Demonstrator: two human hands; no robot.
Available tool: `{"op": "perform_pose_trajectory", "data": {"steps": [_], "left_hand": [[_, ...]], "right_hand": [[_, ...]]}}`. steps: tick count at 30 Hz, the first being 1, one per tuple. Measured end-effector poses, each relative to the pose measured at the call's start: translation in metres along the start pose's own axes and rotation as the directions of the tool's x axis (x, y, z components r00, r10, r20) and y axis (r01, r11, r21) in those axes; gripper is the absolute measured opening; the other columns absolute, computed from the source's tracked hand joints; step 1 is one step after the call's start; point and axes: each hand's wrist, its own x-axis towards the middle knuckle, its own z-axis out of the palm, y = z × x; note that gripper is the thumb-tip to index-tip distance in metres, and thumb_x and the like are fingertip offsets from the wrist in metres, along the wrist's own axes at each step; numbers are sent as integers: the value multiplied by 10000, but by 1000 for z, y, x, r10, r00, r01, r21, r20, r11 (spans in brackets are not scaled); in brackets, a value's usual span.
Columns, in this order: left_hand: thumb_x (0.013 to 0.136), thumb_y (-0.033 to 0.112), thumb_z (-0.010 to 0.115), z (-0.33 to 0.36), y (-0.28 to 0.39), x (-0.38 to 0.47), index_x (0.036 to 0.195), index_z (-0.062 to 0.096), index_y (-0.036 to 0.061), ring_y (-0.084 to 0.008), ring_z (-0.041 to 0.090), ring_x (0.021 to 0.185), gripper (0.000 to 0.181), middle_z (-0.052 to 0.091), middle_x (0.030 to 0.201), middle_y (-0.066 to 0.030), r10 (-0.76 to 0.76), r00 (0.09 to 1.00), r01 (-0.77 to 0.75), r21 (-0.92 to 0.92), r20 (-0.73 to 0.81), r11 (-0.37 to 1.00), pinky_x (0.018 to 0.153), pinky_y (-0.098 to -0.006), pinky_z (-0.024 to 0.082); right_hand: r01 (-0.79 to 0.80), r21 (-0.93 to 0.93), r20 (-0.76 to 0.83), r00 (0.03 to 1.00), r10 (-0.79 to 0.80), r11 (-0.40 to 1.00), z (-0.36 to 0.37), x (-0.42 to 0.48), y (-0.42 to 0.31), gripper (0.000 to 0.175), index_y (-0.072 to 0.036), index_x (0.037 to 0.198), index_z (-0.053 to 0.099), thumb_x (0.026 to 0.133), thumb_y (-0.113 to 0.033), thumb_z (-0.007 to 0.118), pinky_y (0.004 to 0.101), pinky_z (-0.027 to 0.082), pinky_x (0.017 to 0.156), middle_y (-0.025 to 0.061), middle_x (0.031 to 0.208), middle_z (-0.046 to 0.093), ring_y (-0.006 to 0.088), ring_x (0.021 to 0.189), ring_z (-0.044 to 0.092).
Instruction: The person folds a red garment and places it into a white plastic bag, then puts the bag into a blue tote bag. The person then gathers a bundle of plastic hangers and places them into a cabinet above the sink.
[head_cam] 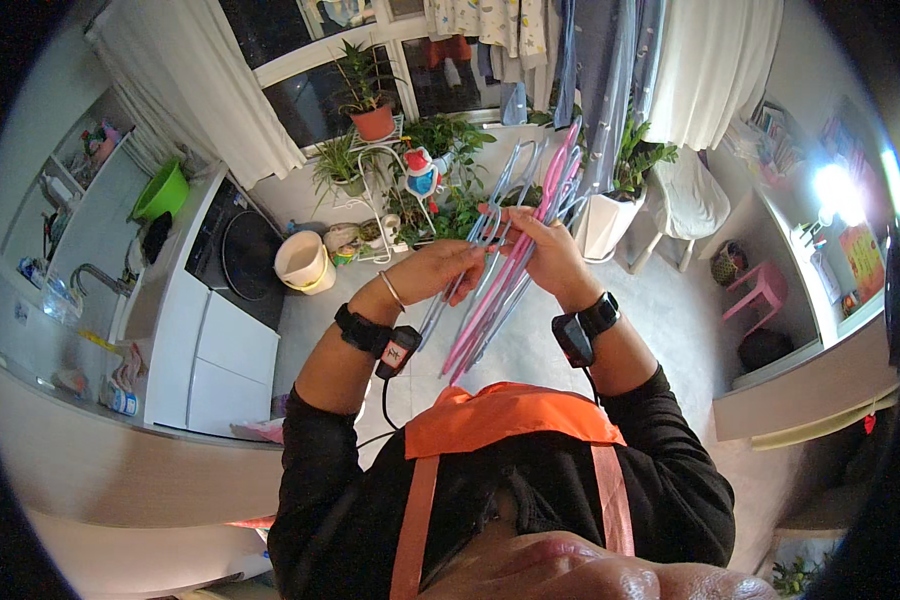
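Observation:
A bundle of pink and pale blue clothes hangers [504, 281] is held up before my chest, slanting from upper right to lower left. My right hand [551, 251] grips the bundle around its middle. On its left side, my left hand [450, 270] has its fingers on a pale blue hanger [487, 225] that stands slightly apart from the rest. The hook ends point up towards the window. Where the fingers overlap the hangers, the exact grip is partly hidden.
Garments [607, 82] hang at the window. Potted plants fill a white metal stand [360, 169], with a cream bucket [305, 262] beside it. A black washing machine [244, 251] stands left. To the right are a white planter [607, 225], a covered chair [679, 199] and a pink stool [761, 289].

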Motion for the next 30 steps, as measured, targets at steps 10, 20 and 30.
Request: {"op": "perform_pose_trajectory", "data": {"steps": [10, 20, 30], "left_hand": [[1030, 323, 472, 14, -7, 2, 941, 636, 44, -136, 622, 685, 336, 622, 742, -25, 60, 998, -64, 257, 25, 964, 542, -301, 494], [1001, 299, 514, -14, -18, -22, 942, 600, 4, -296, 596, 654, 313, 610, 733, -155, 233, 795, -80, 284, -560, 956, 591, -402, 478], [1029, 332, 460, -28, -38, -40, 826, 569, 47, -177, 525, 537, 366, 537, 618, -53, 512, 638, -147, 561, -575, 815, 507, -315, 425]], "right_hand": [[-74, -15, 89, 993, 75, 997, 3, -5, 4, 203, -11, 1128, 649, 937, -68, 607, 311, 512, 744, 57, 1120, 678, 161, 871, 632], [-29, -236, -76, 997, 11, 971, -17, 6, 6, 194, 16, 1093, 625, 1002, -115, 514, 311, 552, 756, 150, 1077, 701, 211, 863, 687], [290, -563, 258, 951, -168, 774, -23, 5, 0, 321, 36, 1233, 571, 989, -169, 532, 356, 531, 850, 162, 1146, 667, 258, 987, 667]]}}
